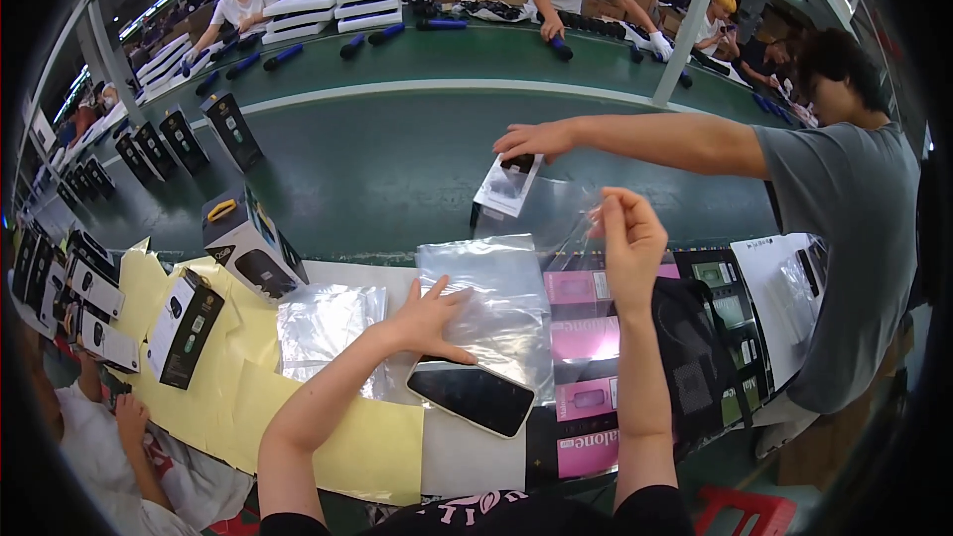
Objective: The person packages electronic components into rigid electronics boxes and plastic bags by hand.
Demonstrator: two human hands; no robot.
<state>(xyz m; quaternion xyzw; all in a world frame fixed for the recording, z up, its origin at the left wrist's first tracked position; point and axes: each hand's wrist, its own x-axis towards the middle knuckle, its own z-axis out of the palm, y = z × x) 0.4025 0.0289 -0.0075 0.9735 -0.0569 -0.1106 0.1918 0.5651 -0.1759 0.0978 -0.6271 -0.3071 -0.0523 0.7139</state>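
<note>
My left hand [429, 321] lies with its fingers spread on a stack of clear plastic bags [496, 278] in front of me. Just below its palm, a smartphone [472, 397] with a dark screen rests partly on the stack. Raised to the right, my right hand [632, 233] pinches a thin clear plastic bag [568, 220] that stretches leftward. Beyond that bag, a co-worker's hand [536, 139] touches a small white box [508, 186] with a dark picture on it. A second pile of clear bags [333, 328] sits left of my left hand.
Black-and-white boxes [253, 243] stand left, one [184, 328] on yellow paper [238, 392]. More boxes line the green conveyor [377, 139]. Pink printed card [586, 397] and a black mesh bag [690, 357] lie right, near a person in grey [854, 238]. Workers handle blue-and-black devices across the belt.
</note>
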